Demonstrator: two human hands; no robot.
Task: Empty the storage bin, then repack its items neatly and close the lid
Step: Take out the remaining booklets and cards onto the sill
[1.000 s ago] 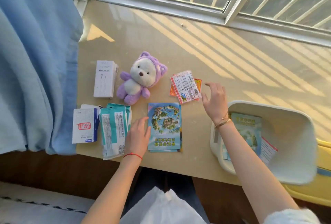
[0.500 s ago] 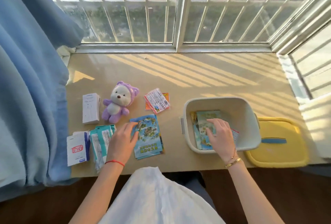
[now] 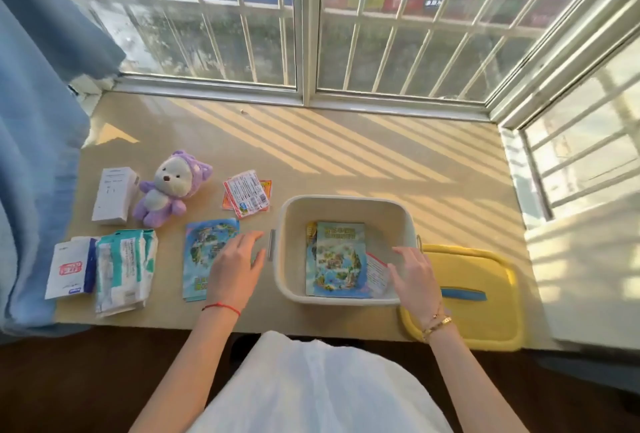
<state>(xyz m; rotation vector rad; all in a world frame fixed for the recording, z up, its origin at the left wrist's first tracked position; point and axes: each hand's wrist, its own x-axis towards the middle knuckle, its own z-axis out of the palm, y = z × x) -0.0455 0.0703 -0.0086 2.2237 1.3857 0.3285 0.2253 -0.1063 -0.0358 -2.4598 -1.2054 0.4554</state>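
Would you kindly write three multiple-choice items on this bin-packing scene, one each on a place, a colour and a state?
1. Where does the plush bear lie?
A. inside the storage bin
B. on the table left of the bin
C. on the lid

2. What colour is the lid?
A. yellow
B. red
C. white

3. What state is the storage bin in?
A. closed
B. open and bare
C. open, with booklets inside

Answers: 1 B, the bear sits between the white box and the snack packets. 2 A, yellow with a blue handle. 3 C, the lid lies beside it and a booklet shows on its floor.
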